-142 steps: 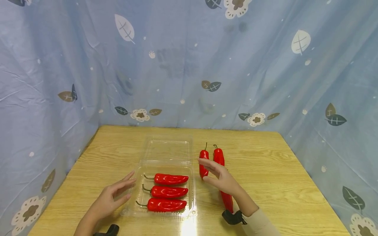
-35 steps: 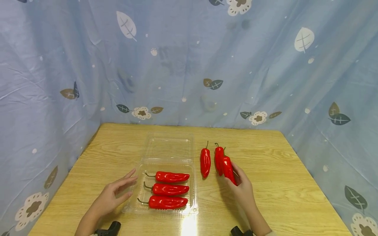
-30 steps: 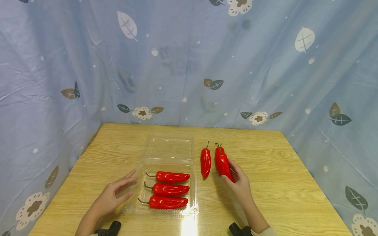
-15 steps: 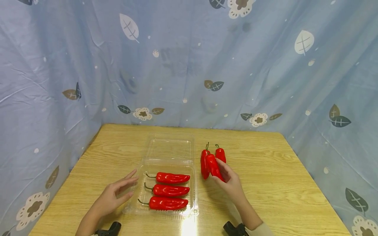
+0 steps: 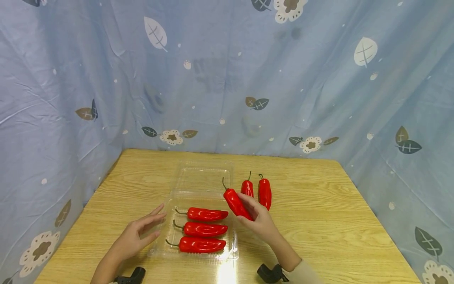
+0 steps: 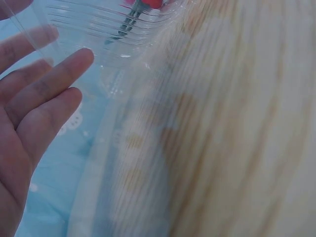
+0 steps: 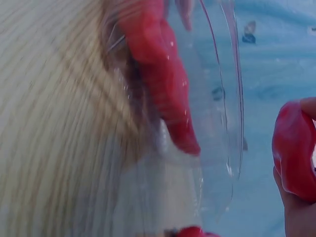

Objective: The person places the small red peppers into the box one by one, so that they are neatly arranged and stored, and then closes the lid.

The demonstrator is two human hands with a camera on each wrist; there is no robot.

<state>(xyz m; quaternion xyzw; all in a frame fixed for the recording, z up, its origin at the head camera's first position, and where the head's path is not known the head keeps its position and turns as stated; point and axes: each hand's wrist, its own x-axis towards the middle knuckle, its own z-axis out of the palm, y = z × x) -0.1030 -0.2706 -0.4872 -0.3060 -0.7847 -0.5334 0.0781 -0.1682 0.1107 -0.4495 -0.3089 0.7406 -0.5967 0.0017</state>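
My right hand grips a red chili pepper by its lower half, stem up and leaning left, over the right edge of a clear plastic clamshell box. In the right wrist view the held pepper shows at the right edge between thumb and fingers. Three red peppers lie crosswise in the box, stems to the left. Beside the box's left wall, my left hand has relaxed, spread fingers and holds nothing. The left wrist view shows its fingertips close to the ribbed box wall.
Two more red peppers lie on the wooden table right of the box: one partly hidden behind my right hand, the other beyond it. The box's lid lies open toward the back. A blue patterned curtain encloses the table.
My right hand came empty from over the peppers, took hold of one at the right, and has carried it leftward past the other two to the box's edge. The left hand stayed put.
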